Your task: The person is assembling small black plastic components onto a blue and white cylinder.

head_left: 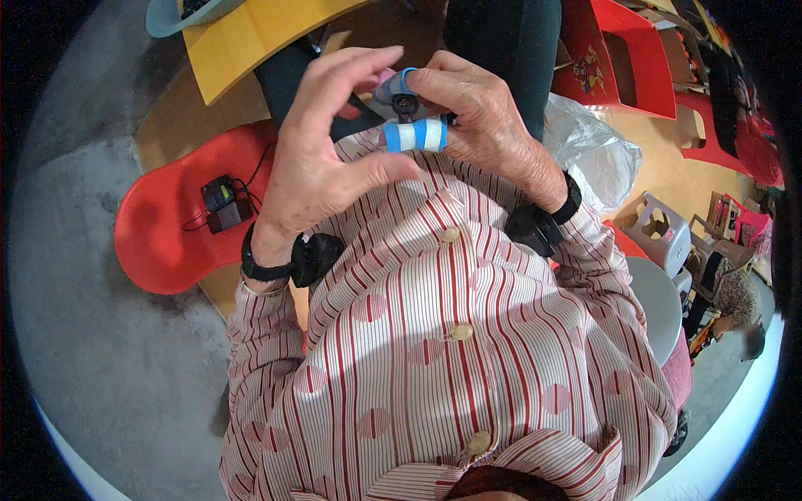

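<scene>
My right hand (480, 100) is closed, thumb and fingers pinching a small blue-and-white striped piece (415, 135). Joined to it or just above it are a dark round part (405, 105) and a grey-blue part with a bright blue edge (393, 87); I cannot make out its exact kind. To the left, my left hand (322, 146) curves around that side with thumb and fingers spread apart. Its thumb points towards the striped piece without visibly gripping it. Some of its fingertips are hidden behind the piece. A black strap with a dark device circles each wrist.
On the left, a red chair seat (154, 221) carries small black boxes with cables (224, 204). A yellow tabletop edge (251, 42) is ahead. A clear plastic bag (589, 150), red chairs (618, 58) and a grey stool (660, 234) stand right. Another person (739, 301) sits far right.
</scene>
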The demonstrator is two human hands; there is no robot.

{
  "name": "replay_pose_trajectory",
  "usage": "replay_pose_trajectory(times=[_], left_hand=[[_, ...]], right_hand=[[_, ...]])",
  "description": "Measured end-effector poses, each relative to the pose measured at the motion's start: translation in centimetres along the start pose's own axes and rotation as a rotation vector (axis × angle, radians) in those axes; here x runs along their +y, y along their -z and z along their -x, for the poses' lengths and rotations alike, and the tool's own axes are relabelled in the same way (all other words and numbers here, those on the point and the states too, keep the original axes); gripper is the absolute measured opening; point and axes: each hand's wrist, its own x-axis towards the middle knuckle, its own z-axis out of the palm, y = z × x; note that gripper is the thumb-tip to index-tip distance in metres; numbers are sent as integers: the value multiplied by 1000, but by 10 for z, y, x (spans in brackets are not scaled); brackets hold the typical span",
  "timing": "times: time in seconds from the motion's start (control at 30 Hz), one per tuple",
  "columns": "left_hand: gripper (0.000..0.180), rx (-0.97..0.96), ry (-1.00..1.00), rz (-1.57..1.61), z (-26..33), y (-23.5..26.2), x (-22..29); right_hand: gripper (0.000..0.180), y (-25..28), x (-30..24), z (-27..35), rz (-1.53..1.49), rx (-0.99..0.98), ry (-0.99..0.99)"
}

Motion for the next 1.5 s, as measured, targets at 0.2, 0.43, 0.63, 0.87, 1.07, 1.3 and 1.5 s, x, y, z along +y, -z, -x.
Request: replay_pose_trajectory(times=[0.2,0.43,0.63,0.87,1.07,1.3,1.5], left_hand=[[73,-96,-45,-45,3,-6,-4],[62,51,-106,46,3,-10,-3],[61,78,-127,2,1,-10,-1],[68,-40,-181,-129,0,-3,13],[63,-13,-159,-130,2,-5,4],[58,43,-207,-176,1,-9,3],[56,67,-225,-139,-1,-9,1]], right_hand=[[33,-8,-1,2,-67,26,-38],[35,-14,-3,2,-134,79,-26],[38,-8,-3,-2,-65,84,23],[42,-3,-6,0,-87,83,45],[37,-3,-12,-2,-60,81,2],[33,-5,-9,-3,-53,92,5],[33,-7,-8,-2,-31,80,2]])
